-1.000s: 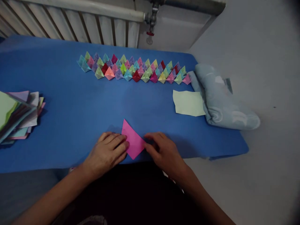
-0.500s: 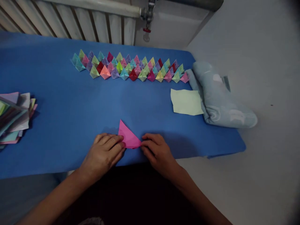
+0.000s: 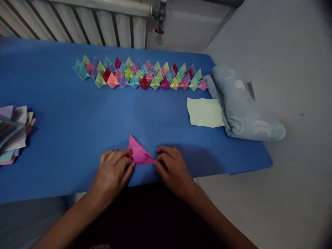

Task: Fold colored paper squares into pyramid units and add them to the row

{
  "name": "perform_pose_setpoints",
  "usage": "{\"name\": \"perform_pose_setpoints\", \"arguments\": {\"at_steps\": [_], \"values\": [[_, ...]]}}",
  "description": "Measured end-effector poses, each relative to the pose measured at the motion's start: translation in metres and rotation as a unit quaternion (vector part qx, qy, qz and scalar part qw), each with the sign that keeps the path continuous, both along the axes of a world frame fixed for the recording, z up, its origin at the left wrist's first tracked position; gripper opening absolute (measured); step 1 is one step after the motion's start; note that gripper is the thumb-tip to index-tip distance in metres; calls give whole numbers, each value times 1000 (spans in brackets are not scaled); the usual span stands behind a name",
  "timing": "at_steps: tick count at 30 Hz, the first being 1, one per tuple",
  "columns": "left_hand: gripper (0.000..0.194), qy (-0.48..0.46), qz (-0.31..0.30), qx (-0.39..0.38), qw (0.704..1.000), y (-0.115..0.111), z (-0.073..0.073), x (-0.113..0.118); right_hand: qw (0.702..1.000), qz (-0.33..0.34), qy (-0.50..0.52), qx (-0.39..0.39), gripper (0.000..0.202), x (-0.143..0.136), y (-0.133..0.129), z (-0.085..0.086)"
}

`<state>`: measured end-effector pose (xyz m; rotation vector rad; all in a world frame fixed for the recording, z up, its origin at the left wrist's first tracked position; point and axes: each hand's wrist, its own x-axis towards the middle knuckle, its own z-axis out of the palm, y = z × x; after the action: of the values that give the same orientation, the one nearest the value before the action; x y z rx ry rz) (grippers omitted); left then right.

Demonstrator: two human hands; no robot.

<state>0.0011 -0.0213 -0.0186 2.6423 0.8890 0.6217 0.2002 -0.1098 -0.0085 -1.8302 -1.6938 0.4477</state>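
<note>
Pink paper (image 3: pixel 140 155) now nearly triangular

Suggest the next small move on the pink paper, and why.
Probably smooth the lower edge of the bright pink, roughly triangular paper flat with the right hand, working from its right tip toward the left hand. That edge runs straight between the hands, the left fingers rest over the paper's left side, and the right fingers are at the right tip.

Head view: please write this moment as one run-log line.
left hand: on folded pink paper | right hand: at its right corner | beyond: rows of multicoloured folded-paper pieces
</note>
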Motion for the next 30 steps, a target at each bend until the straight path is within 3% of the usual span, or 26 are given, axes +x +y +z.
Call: {"name": "perform_pose_setpoints", "arguments": {"at_steps": [4, 11, 18, 23, 30], "values": [[24, 8, 40, -9, 999, 1, 0, 0, 1000, -9, 11, -9, 14, -1, 0, 2], [24, 50, 57, -46, 996, 0, 7, 2, 1000, -9, 8, -10, 13, 0, 1, -1], [22, 65, 90, -66, 992, 4, 3, -3, 1000, -15, 11, -21, 13, -1, 1, 4], [16, 75, 94, -7, 993, 4, 4, -6, 1000, -14, 13, -21, 11, 0, 0, 6], [44, 87, -93, 121, 984, -7, 6, 0, 998, 25, -51, -32, 28, 0, -3, 3]]}}
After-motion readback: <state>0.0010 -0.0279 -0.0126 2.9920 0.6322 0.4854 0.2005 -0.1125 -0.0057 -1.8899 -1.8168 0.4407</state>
